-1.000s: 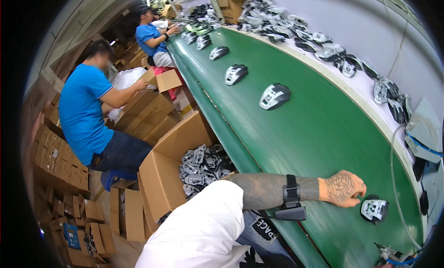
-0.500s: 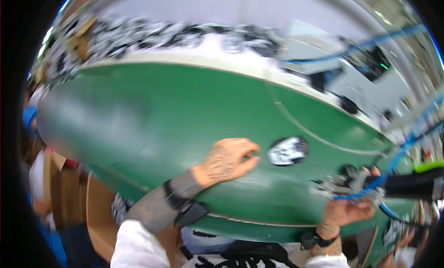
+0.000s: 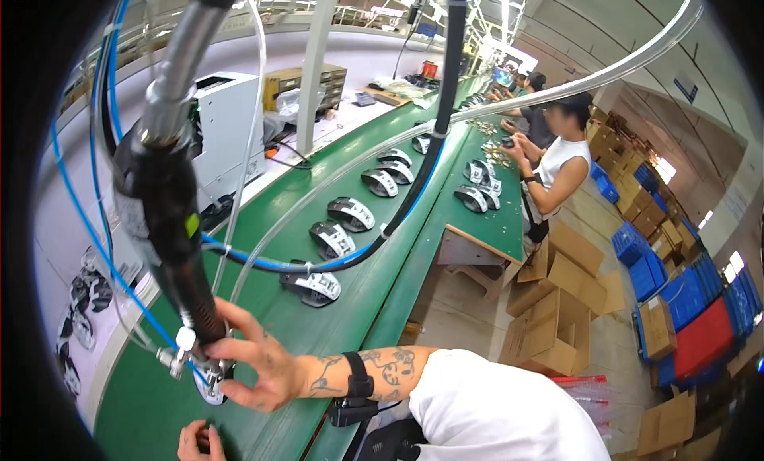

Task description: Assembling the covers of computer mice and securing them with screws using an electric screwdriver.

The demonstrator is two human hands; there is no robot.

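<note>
My right hand point(image 3: 263, 365) is closed around the lower end of a hanging black power screwdriver point(image 3: 163, 198), near its silver metal nozzle fittings. Beneath the tip lies a black-and-white mouse-shaped shell point(image 3: 210, 388), partly hidden by the fittings and my fingers. At the lower edge my left hand point(image 3: 195, 443) shows only in part, close to that shell; its fingers are loosely bent and apart, with nothing visible in them. Several similar shells point(image 3: 350, 213) stand in a row along the green belt point(image 3: 263, 334).
Blue air hoses point(image 3: 87, 222) and a clear tube point(image 3: 581, 87) loop around the tool and across the belt. A white box-shaped machine point(image 3: 227, 135) stands behind. To the right, a co-worker point(image 3: 561, 151) sits at a side table point(image 3: 485, 230) bearing shells. Open cartons point(image 3: 549, 326) and blue crates point(image 3: 676, 290) occupy the floor.
The view has swung right, bringing the row of shells and the co-worker into sight. The screwdriver is now above a shell, with my right hand still on it. My left hand sits near the lower edge.
</note>
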